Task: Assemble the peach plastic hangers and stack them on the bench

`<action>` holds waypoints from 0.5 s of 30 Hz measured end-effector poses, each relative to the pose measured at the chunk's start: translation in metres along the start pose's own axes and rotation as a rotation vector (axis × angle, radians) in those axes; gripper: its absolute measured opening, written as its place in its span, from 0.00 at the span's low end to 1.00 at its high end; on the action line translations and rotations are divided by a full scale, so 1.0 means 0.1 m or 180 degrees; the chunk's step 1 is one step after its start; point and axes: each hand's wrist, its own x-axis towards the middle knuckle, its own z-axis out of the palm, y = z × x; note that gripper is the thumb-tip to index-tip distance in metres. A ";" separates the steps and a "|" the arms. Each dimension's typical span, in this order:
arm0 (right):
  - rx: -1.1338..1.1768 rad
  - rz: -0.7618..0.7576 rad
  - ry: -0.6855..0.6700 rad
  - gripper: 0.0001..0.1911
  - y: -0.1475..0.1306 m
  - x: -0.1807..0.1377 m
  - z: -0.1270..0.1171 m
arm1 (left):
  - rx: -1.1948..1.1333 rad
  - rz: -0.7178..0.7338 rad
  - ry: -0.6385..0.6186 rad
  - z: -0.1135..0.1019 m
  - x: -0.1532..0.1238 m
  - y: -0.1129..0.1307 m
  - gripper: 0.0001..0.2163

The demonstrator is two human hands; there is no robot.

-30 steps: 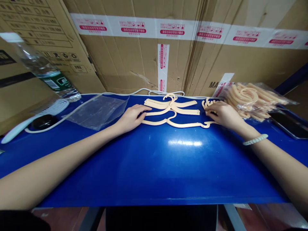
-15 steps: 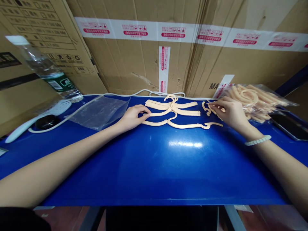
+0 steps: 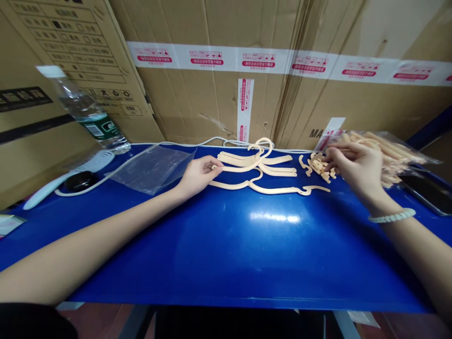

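My left hand (image 3: pixel 200 175) pinches the left end of a beige plastic folding hanger (image 3: pixel 240 168) between thumb and fingers. That hanger lies at the front of a stack of similar hangers (image 3: pixel 277 160), hooks upward. Nearer to me, another beige hanger (image 3: pixel 271 189) is laid out flat, with a small hooked piece (image 3: pixel 314 189) at its right end. My right hand (image 3: pixel 356 162) is over the right side of a pile of small beige pieces (image 3: pixel 319 165), its fingertips drawn together. Whatever is between those fingertips is too hidden to make out.
A clear bag of beige hanger parts (image 3: pixel 395 150) lies behind my right hand, beside a dark phone (image 3: pixel 427 193). Leftward are a flat plastic bag (image 3: pixel 151 167), a water bottle (image 3: pixel 93 115), a hairbrush (image 3: pixel 70 172) and a white cable (image 3: pixel 141 153). Cardboard boxes (image 3: pixel 197 103) stand behind the blue table (image 3: pixel 212 254).
My right hand has drawn back a little to the right from the small pieces, uncovering more of the pile. My left hand keeps its pinch on the hanger. The whole view has shifted slightly.
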 end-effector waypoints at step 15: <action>0.1947 0.1593 -0.0378 0.12 -0.24 -0.26 0.19 | -0.1203 -0.0233 0.0800 0.07 -0.05 -0.02 0.10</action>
